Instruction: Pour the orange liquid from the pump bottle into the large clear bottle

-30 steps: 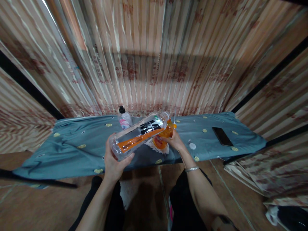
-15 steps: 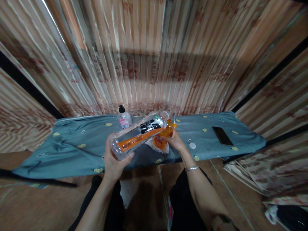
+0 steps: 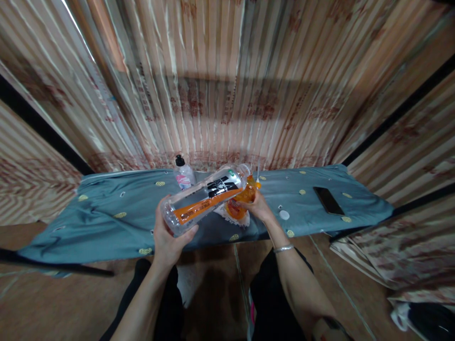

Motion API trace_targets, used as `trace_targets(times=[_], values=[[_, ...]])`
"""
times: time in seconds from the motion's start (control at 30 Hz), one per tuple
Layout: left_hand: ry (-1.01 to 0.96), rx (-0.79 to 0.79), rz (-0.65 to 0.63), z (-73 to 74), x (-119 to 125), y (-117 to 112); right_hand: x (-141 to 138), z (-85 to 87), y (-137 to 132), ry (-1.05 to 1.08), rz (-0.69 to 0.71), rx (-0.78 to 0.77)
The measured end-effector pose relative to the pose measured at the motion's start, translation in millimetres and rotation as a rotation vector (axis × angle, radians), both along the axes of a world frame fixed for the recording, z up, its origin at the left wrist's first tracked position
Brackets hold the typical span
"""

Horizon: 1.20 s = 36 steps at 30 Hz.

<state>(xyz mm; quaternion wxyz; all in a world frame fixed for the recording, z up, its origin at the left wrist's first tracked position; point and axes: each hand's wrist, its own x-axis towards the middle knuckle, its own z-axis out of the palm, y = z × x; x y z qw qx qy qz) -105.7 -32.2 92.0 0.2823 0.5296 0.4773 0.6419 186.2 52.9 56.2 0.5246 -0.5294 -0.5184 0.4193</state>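
My left hand is wrapped round the base of a large clear plastic bottle with an orange and black label. The bottle is tilted, its mouth up and to the right, above an orange bottle. My right hand grips that orange bottle, which is partly hidden behind the clear one. Under it lies a white cloth with a frilled edge. Whether liquid passes between the two bottles, I cannot tell. A pump top with a thin pale tube rests just behind my right hand.
A clear bottle with a black cap stands behind on the left. To the right lie a white round cap and a dark phone. Teal cloth covers the narrow table; striped curtains and dark poles surround it.
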Motion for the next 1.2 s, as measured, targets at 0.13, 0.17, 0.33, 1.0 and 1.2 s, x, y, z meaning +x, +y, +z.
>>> trace_targets(times=[0.13,0.17,0.33,1.0,1.2], values=[[0.007,0.001,0.01,2.8,1.4,-0.6,-1.0,-0.1,-0.7,0.017,0.009,0.003],[0.005,0.0,0.01,3.4,1.8,-0.7,-1.2,0.1,-0.9,0.022,0.013,0.002],[-0.018,0.016,0.014,3.2,3.2,0.0,-1.3,0.4,-0.9,0.041,0.02,0.0],[-0.004,-0.003,0.009,2.9,1.6,-1.0,-0.6,0.4,-0.7,0.015,0.02,0.0],[-0.001,0.009,0.003,3.1,1.6,-1.1,1.9,-2.8,0.1,-0.022,0.008,0.0]])
